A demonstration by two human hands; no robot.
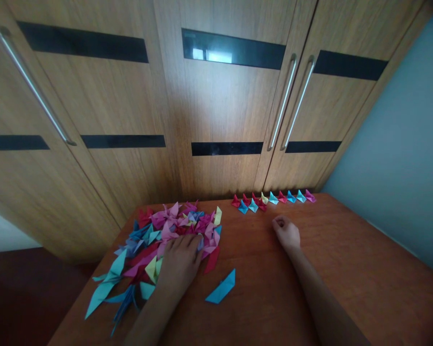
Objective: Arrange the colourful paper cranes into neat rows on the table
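Pink, blue, red paper pile (173, 230); brown table (346, 269).

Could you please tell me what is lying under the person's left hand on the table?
The left hand rests flat on a heap of folded paper pieces, pink, blue, red and yellow. Which pieces lie directly beneath the palm cannot be seen, as the hand covers them.

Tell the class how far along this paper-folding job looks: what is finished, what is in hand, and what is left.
Done: a row of small folded pieces stands along the table's far edge. In hand: the left hand rests on the mixed pile; the right hand lies loosely closed near the row. Left: most of the pile, plus one blue piece lying apart.
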